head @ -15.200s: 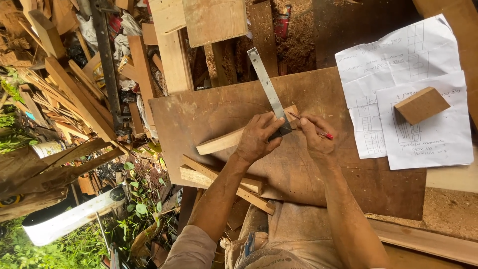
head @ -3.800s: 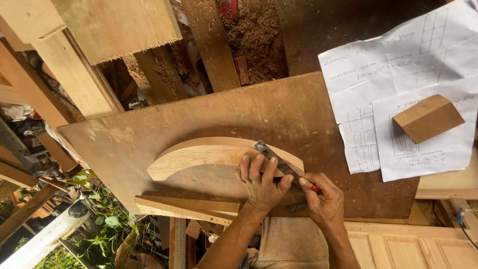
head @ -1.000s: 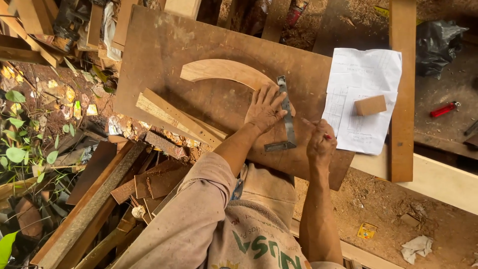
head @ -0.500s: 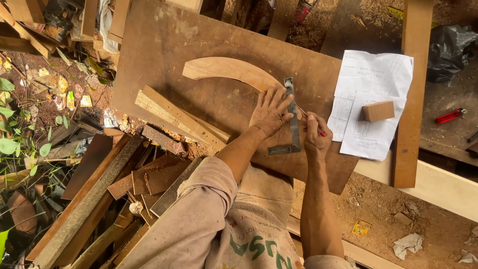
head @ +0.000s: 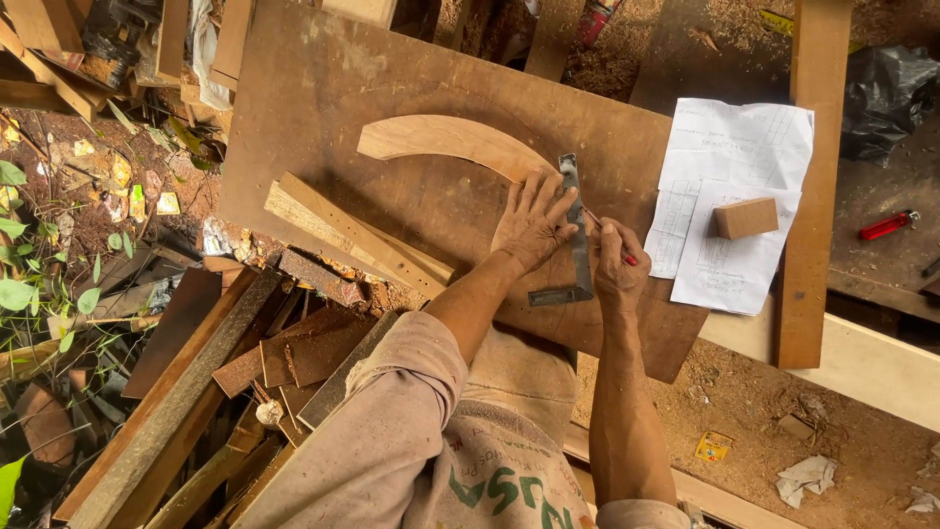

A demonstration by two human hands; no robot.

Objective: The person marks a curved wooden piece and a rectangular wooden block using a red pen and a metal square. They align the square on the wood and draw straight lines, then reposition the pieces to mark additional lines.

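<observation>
I am looking straight down at two bare hands at work on a brown board that serves as the tabletop [head: 323, 88]. The left hand [head: 529, 223] lies flat with fingers spread, pressing down on the near end of a curved piece of pale wood [head: 446, 142] and against the blade of a metal square [head: 578, 235]. That hand grips nothing; it only holds things still. The right hand [head: 617, 264] is pinched tight around a red pencil [head: 612, 240], whose tip sits against the far edge of the square, just beside the curved wood.

The curved wood arcs away from the hands toward the upper left. Below it, a few straight wooden strips [head: 352, 235] rest on the board, apart from the hands. To the right lie white sheets of paper with drawings [head: 744, 147], held down by a small wooden block [head: 746, 217]. Further right, a red tool [head: 889, 225] lies on another surface.

By my judgement, the marking is under way: the square is set and the pencil is at the line. I cannot see any finished pencil line, and the curved wood shows no fresh cut at this end.
</observation>
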